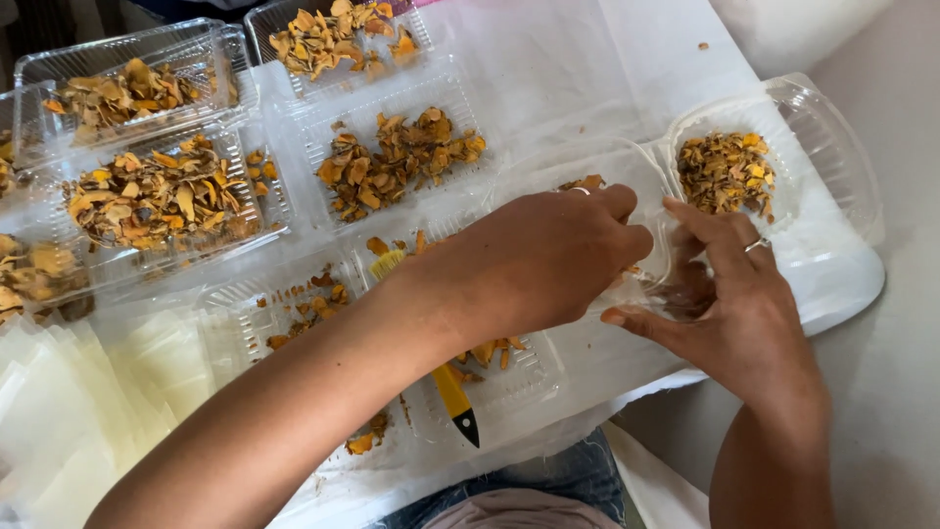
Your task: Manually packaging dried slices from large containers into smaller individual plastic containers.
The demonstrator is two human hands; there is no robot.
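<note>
White cloth [548,59] covers the work surface, crowded from nine to twelve o'clock with clear trays [166,196] of dried orange flakes. At three o'clock an open clamshell box [832,157] holds more flakes. Centre, both hands work a small clear container [651,279]: left hand [548,260] curled over it, right hand [725,294] pinching its edge. It looks like closing or filling; steadying it comes next. A yellow brush [452,392] lies at six.

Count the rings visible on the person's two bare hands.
2. One thin silver ring sits on a finger of the left hand; another silver ring sits on a finger of the right hand. Other fingers are partly hidden, so more may exist.
</note>
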